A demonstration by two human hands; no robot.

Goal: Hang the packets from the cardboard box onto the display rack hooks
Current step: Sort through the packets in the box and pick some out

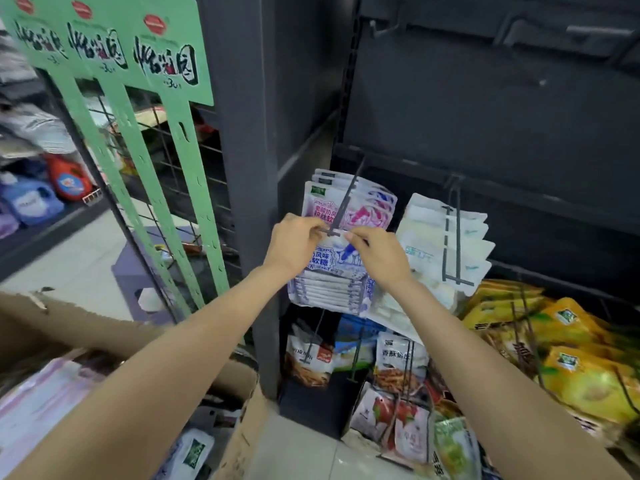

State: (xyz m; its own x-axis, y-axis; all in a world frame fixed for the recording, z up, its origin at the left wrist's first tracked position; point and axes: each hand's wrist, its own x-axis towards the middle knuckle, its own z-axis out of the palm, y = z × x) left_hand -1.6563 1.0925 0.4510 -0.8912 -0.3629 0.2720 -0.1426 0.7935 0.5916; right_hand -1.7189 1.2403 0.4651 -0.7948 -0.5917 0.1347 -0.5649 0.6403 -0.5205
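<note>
Against the dark display rack (485, 116), left hand (292, 244) and right hand (377, 258) pinch a packet stack (329, 271) by its top edge, aligning its holes with the hook (341, 209).

Person, head-camera view: two forearms, bare from elbow to wrist, no sleeves in view. Left hand (292, 242) and right hand (379, 254): bare, ungloved; no rings, watch or bands visible on either wrist.

The cardboard box (239, 441) sits left of the display rack (485, 133), packets (329, 271) hanging on its hook (346, 199).
</note>
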